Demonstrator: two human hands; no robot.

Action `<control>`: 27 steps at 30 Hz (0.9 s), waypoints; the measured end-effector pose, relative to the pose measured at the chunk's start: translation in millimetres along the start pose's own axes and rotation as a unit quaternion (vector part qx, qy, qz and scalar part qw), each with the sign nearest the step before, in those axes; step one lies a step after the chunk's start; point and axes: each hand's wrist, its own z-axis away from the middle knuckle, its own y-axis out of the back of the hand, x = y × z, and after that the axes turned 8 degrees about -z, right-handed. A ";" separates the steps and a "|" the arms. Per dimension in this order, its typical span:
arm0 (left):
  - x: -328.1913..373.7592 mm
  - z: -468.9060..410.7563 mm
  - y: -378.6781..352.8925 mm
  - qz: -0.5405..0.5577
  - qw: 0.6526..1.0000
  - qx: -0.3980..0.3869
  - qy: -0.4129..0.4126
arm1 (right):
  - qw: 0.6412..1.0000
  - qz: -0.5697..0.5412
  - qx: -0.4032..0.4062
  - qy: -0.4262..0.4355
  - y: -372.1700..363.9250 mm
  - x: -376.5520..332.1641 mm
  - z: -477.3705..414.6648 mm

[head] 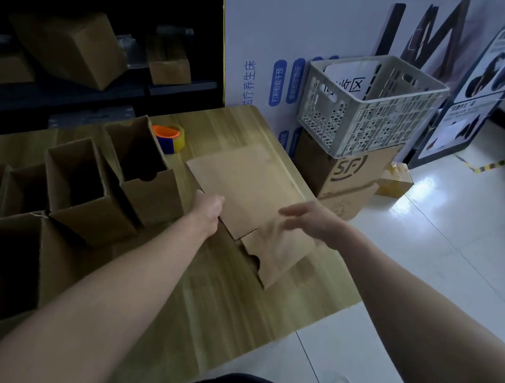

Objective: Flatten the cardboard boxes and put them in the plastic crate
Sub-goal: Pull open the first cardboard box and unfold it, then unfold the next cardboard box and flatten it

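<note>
Cardboard box (245,190) is lying flattened mid-frame on the table (228,305), left grip (208,209) clutching its edge, right grip (312,220) spreading open over it, while the crate (336,118) upper right is waiting and upright boxes (83,187) at left are standing unflattened.

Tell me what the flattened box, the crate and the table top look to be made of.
Flattened box: matte brown cardboard, with creases and cut flaps. Crate: pale grey moulded plastic, by its perforated lattice walls. Table top: light streaked wood grain, perhaps laminate rather than solid wood.
</note>
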 end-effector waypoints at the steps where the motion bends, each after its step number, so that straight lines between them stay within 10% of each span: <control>1: -3.5 -2.3 -0.2 -0.016 1.000 -0.001 0.000 | 0.998 0.014 0.057 -0.003 1.5 4.2 -2.4; 13: -35.7 -8.9 -6.4 -0.178 0.984 -0.009 -0.014 | 0.978 -0.004 0.155 -0.139 24.4 45.5 -25.9; 22: -95.3 -12.5 -22.6 -0.495 0.867 -0.045 -0.012 | 0.974 0.142 0.147 -0.097 0.5 76.8 -66.1; 27: -107.8 -18.1 -29.6 -0.588 0.803 -0.088 -0.054 | 0.958 0.282 0.012 -0.048 -15.1 97.5 -84.9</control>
